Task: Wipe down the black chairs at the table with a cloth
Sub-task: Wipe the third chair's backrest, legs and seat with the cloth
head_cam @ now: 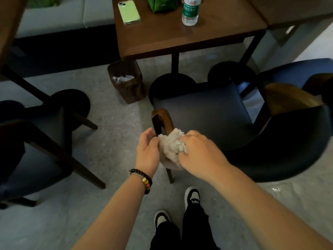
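A fluffy cream cloth [172, 144] is bunched against the curved wooden armrest [163, 119] of a black chair [212, 116] in front of me. My left hand [147, 150], with bead bracelets at the wrist, pinches the cloth's left edge beside the armrest. My right hand [196, 152] grips the cloth from the right with curled fingers. The chair's dark seat faces the wooden table [180, 37]. A second black chair [36, 145] stands at the left.
On the table lie a green phone [128, 12], a green pouch [161, 4] and a water bottle [190, 11]. A brown waste bin [127, 82] with paper stands under the table edge. Another dark chair [297, 74] is at the right. My shoes [191, 196] stand on grey floor.
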Available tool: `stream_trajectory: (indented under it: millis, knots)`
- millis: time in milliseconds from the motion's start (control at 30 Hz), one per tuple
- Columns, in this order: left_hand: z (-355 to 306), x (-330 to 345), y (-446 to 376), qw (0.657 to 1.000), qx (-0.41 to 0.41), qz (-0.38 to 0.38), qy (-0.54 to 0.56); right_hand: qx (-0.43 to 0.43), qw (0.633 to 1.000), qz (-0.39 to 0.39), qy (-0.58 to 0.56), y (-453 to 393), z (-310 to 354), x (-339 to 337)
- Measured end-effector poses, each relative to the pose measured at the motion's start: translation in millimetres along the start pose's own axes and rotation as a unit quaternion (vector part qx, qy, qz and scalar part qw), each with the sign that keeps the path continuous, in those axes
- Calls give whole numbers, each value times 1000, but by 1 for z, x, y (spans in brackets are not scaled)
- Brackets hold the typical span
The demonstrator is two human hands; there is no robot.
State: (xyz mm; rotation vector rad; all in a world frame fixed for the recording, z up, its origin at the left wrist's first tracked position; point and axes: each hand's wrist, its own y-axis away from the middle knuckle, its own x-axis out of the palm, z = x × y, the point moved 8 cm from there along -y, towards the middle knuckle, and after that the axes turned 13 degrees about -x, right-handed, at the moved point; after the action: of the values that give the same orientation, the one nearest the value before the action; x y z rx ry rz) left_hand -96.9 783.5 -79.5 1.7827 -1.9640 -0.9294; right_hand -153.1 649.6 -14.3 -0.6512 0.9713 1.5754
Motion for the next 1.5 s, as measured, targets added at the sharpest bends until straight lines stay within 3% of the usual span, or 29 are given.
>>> stream_trajectory:
  millis: [133,200,367,500,600,733,833,933,1100,1367,1500]
  knots:
    - [-10,31,21,994,66,24,-87,88,985,-1,151,34,-43,-29]
    - [-10,43,26,991,72,9,-108,63,974,-48,212,48,-43,-31]
    - [-8,63,26,996,34,-57,-63,-41,993,-37,102,64,-30,12]
    - [-10,70,21,995,13,-96,-18,-98,989,-89,73,59,-47,-11]
    - [-2,69,16,995,-16,-100,9,-115,988,-70,76,80,-69,-26]
    - [1,79,29,980,45,-145,-130,-59,996,-49,38,98,-110,-37]
    - [5,83,30,974,69,-155,-149,-48,998,-16,26,78,-97,-22]
    - [7,81,25,974,70,-145,-161,-79,993,24,78,63,-82,0]
    - [8,81,25,970,77,-147,-178,-145,988,15,49,90,-100,-17]
    - [12,81,32,969,71,-117,-208,-122,981,-132,72,109,-92,-15]
    - [11,67,55,963,73,-105,-237,-98,985,-136,-44,115,-98,-24]
